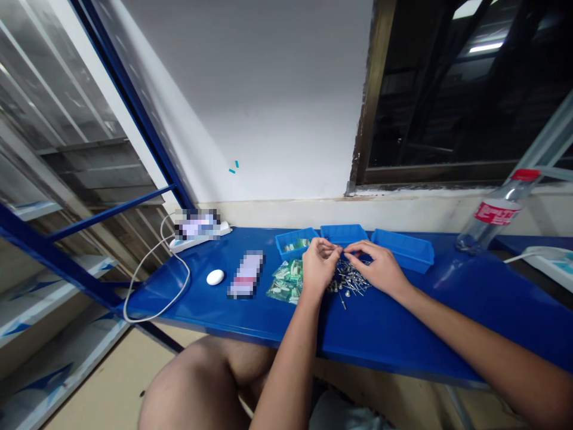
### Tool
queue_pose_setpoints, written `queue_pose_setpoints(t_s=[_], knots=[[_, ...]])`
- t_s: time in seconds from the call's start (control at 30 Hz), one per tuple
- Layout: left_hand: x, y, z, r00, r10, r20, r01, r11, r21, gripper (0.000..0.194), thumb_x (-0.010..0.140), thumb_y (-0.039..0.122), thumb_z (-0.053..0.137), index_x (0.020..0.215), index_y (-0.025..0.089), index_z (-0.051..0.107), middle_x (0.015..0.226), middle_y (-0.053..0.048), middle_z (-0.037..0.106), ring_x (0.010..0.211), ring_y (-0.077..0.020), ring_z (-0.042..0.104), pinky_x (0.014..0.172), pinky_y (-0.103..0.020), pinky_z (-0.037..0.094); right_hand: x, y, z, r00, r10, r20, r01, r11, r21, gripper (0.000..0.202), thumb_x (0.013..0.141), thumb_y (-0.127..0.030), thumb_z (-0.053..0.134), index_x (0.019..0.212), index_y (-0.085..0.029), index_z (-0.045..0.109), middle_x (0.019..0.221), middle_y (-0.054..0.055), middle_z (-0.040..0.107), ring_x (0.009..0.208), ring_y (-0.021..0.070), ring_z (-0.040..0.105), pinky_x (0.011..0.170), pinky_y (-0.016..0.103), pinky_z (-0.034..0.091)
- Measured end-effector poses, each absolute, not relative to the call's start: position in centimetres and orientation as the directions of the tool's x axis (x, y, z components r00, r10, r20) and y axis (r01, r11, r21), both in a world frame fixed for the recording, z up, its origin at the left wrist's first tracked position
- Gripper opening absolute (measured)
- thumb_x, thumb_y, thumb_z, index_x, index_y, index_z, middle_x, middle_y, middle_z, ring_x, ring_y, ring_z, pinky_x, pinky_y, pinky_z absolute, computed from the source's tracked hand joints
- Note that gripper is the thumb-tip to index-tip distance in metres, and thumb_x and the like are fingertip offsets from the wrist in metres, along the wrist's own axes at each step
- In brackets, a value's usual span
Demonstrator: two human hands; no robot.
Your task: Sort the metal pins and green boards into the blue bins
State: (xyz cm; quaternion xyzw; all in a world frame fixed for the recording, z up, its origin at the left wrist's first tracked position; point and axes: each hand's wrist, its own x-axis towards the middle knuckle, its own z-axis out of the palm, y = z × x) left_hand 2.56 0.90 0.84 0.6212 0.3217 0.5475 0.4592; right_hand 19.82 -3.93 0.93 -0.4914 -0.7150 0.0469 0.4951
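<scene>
- The pile of small metal pins (pixel 356 279) lies loose on the blue tabletop (pixel 403 334), just below the two hands and partly covered by them; a few pins lie scattered at its near edge.
- The left hand (pixel 321 266) is above the left side of the pile, fingers bent and thumb brought close to the index finger; whether it grips something small I cannot tell.
- The right hand (pixel 379 267) reaches in from the right, thumb and index finger drawn together near the left hand's fingertips; what is between them is too small to tell.
- Green-and-clear packets (pixel 286 280) with pale pieces inside lie just left of the left hand.
- Behind, three blue trays stand in a row: the left tray (pixel 282 245) holds more green packets, then come the middle tray (pixel 344 232) and the right tray (pixel 405 252).
- Left of the packets lie a pixelated rectangular item (pixel 247 275) and a white rounded object (pixel 215 277).
- At the far left end, a white power strip (pixel 197 240) bears another pixelated item, with a white cable (pixel 187 280) looping nearby.
- A clear bottle (pixel 496 210) with a red cap and label stands to the right, near the wall.
</scene>
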Motion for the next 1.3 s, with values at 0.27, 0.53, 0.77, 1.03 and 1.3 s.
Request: queue_pose_setpoints(t_s=[0.27, 0.53, 0.77, 1.03, 1.3], knots=[[2.5, 1.3, 0.5, 0.186, 0.895, 0.407, -0.024, -0.409, 0.912, 0.026, 0.082, 0.016, 0.083, 0.093, 0.019, 0.059, 0.092, -0.005, 0.079, 0.081, -0.0153, 0.076, 0.078, -0.027, 0.062, 19.7, -4.2, 1.6, -0.008, 0.692, 0.722, 0.690, 0.527, -0.497, 0.016, 0.099, -0.031, 0.061, 0.107, -0.025, 0.073, 0.110, 0.009, 0.074, 0.086, 0.0245, 0.070, 0.082, 0.042, 0.059], [2.7, 1.1, 0.4, 0.288, 0.858, 0.425, -0.061, -0.427, 0.902, 0.023, 0.084, 0.006, 0.076, 0.098, 0.018, 0.062, 0.100, -0.007, 0.080, 0.085, -0.0147, 0.076, 0.083, -0.028, 0.062, 20.2, -3.4, 0.3, -0.077, 0.754, 0.653, 0.733, 0.486, -0.476, 0.009, 0.093, -0.024, 0.061, 0.099, -0.024, 0.068, 0.095, 0.006, 0.074, 0.084, 0.0235, 0.068, 0.082, 0.038, 0.057], [2.5, 0.7, 0.6, 0.292, 0.865, 0.409, -0.001, -0.427, 0.904, 0.030, 0.093, 0.032, 0.076, 0.118, 0.019, 0.066, 0.099, -0.007, 0.081, 0.084, -0.0180, 0.078, 0.079, -0.029, 0.063, 20.1, -3.6, 0.4, -0.022, 0.799, 0.601, 0.681, 0.452, -0.576, 0.033, 0.090, -0.022, 0.058, 0.122, -0.023, 0.065, 0.089, 0.004, 0.071, 0.072, 0.0206, 0.064, 0.069, 0.034, 0.056], [2.3, 0.4, 0.8, 0.353, 0.870, 0.345, 0.025, -0.377, 0.926, 0.049, 0.091, 0.038, 0.079, 0.134, 0.020, 0.066, 0.105, -0.009, 0.083, 0.096, -0.0251, 0.080, 0.090, -0.038, 0.065, 20.4, -3.6, 0.6, -0.049, 0.761, 0.646, 0.697, 0.490, -0.524, 0.011, 0.095, -0.026, 0.061, 0.100, -0.024, 0.071, 0.100, 0.006, 0.075, 0.076, 0.0210, 0.065, 0.072, 0.035, 0.054], [2.2, 1.0, 0.7, 0.289, 0.885, 0.365, 0.069, -0.400, 0.914, 0.051, 0.088, 0.012, 0.077, 0.136, 0.020, 0.064, 0.102, -0.007, 0.083, 0.094, -0.0217, 0.081, 0.091, -0.036, 0.065, 20.0, -3.6, 0.7, -0.067, 0.793, 0.605, 0.656, 0.492, -0.572, 0.015, 0.098, -0.030, 0.063, 0.105, -0.023, 0.074, 0.096, 0.005, 0.072, 0.077, 0.0198, 0.063, 0.072, 0.034, 0.052]])
